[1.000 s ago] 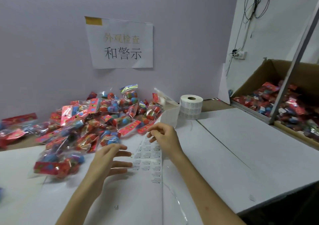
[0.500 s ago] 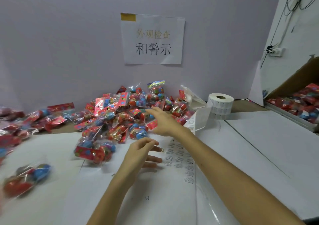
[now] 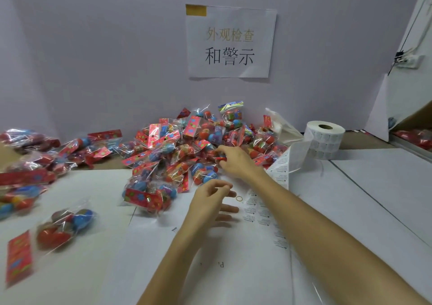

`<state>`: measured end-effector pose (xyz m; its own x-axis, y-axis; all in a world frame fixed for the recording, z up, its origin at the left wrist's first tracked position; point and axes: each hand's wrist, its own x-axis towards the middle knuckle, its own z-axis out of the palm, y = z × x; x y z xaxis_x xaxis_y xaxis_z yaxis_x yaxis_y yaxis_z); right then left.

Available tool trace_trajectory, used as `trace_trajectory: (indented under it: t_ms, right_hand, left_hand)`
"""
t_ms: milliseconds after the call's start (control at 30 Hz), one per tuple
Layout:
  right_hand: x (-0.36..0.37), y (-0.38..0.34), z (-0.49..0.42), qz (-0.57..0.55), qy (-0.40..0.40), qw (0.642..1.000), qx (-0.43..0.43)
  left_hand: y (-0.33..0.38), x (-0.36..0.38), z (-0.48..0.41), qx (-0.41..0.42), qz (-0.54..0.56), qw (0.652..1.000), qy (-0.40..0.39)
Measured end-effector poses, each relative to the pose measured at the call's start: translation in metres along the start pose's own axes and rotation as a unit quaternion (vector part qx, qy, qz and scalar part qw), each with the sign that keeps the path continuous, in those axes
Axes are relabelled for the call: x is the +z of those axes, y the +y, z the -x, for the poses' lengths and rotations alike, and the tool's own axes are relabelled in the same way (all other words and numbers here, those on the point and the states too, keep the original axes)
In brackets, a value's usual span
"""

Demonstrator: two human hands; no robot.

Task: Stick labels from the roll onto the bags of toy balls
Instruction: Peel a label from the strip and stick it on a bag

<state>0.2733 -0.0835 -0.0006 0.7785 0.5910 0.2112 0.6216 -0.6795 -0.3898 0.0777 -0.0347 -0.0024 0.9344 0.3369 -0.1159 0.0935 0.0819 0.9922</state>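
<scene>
A heap of clear bags of toy balls [image 3: 184,145] with red header cards lies against the back wall. My right hand [image 3: 236,163] reaches into the heap's right side, its fingertips curled on one bag [image 3: 221,158]. My left hand [image 3: 209,199] hovers over the white paper in front of the heap, fingers loosely curled and holding nothing. The white label roll [image 3: 323,138] stands upright at the right. Its unrolled label strip [image 3: 281,171] runs down onto the table and passes under my right forearm.
A single bag [image 3: 146,197] lies at the heap's front edge, another bag [image 3: 64,226] at the left front, more bags [image 3: 25,164] at far left. A small yellow ring [image 3: 239,198] lies by my left hand. A box of bags [image 3: 413,136] stands at the far right.
My right hand left the label strip and moved forward into the heap of bags. My view has turned to the left. My left hand stays in about the same place.
</scene>
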Motion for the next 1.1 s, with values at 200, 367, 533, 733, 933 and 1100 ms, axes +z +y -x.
trace_trajectory:
  t_ms: [200, 367, 533, 733, 933, 1100]
  right_hand:
    - [-0.012, 0.014, 0.04, -0.034, -0.03, 0.999, -0.023]
    - [-0.024, 0.022, 0.071, -0.061, -0.035, 0.998, 0.005]
    - [-0.033, 0.019, 0.086, -0.047, 0.038, 0.998, 0.035]
    - [-0.036, 0.014, 0.095, -0.435, 0.13, 0.89, 0.033]
    - [-0.037, 0.007, 0.108, -0.621, 0.013, 0.783, 0.024]
    - [-0.027, -0.005, 0.112, -0.61, -0.013, 0.792, 0.019]
  left_hand:
    - [-0.005, -0.003, -0.006, -0.002, 0.022, 0.999, 0.037]
    - [-0.005, -0.005, -0.01, -0.005, 0.03, 0.998, 0.047]
    - [-0.003, -0.004, -0.011, -0.01, 0.019, 0.998, 0.065]
    - [-0.004, -0.005, -0.01, -0.003, 0.017, 0.998, 0.056]
    - [0.003, -0.004, -0.001, 0.006, 0.116, 0.992, -0.044]
    - [0.005, -0.005, 0.002, 0.03, 0.131, 0.991, -0.014]
